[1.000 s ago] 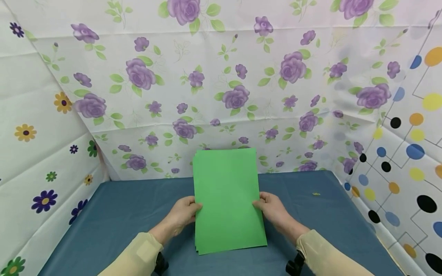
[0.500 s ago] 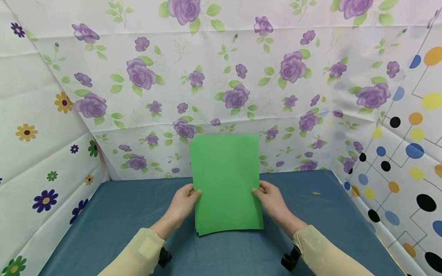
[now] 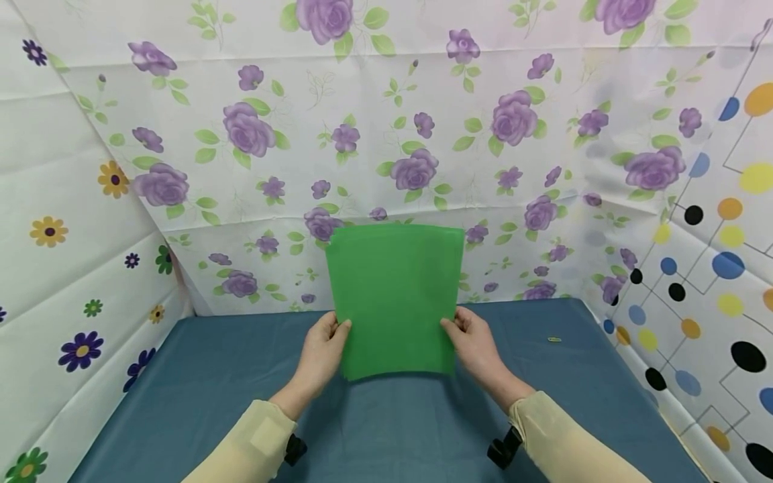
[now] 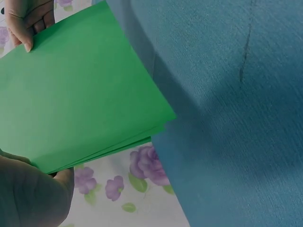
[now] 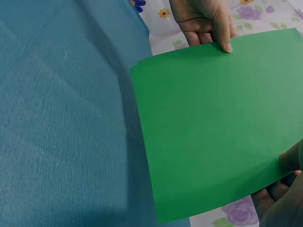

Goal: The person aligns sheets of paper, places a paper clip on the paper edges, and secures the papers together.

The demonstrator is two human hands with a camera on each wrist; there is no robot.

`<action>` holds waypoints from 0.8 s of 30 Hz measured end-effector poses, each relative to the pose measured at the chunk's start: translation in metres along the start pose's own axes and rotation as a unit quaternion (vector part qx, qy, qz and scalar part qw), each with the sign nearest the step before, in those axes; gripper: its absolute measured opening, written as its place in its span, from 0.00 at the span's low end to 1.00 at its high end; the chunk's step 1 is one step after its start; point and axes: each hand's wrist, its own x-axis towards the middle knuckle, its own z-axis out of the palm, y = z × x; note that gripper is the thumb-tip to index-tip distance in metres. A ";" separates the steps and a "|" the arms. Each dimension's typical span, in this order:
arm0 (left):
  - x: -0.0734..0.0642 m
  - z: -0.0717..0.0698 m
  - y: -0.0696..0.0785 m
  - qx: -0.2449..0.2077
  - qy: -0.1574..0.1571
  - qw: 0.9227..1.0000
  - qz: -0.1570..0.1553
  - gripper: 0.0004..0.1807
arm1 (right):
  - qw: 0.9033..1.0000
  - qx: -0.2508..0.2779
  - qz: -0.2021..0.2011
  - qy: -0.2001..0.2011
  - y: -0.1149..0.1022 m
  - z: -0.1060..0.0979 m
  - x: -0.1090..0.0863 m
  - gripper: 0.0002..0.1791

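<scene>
Head view: green sheets (image 3: 395,295) held over the blue table (image 3: 229,376), left hand (image 3: 320,349) and right hand (image 3: 477,342) pinching opposite side edges. Edges stagger; a loosened pinch could let sheets slide or fan onto the table. Stack looks roughly upright, face toward person, long axis rising from the table.

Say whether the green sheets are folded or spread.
Spread: the green sheets show a broad, uncreased face between the left hand and right hand; their back is hidden.
</scene>
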 end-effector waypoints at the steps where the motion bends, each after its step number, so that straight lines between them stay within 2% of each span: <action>1: 0.001 0.001 0.000 0.000 0.003 1.000 0.002 0.10 | 1.000 -0.001 -0.002 -0.001 0.000 0.000 0.000 0.13; 16: -0.001 0.008 -0.003 -0.003 0.022 1.000 0.014 0.10 | 0.999 -0.010 -0.029 -0.017 0.005 -0.004 -0.002 0.17; 24: -0.001 0.007 -0.006 -0.009 0.018 1.000 0.013 0.12 | 0.999 -0.010 -0.029 -0.019 0.007 -0.003 -0.002 0.17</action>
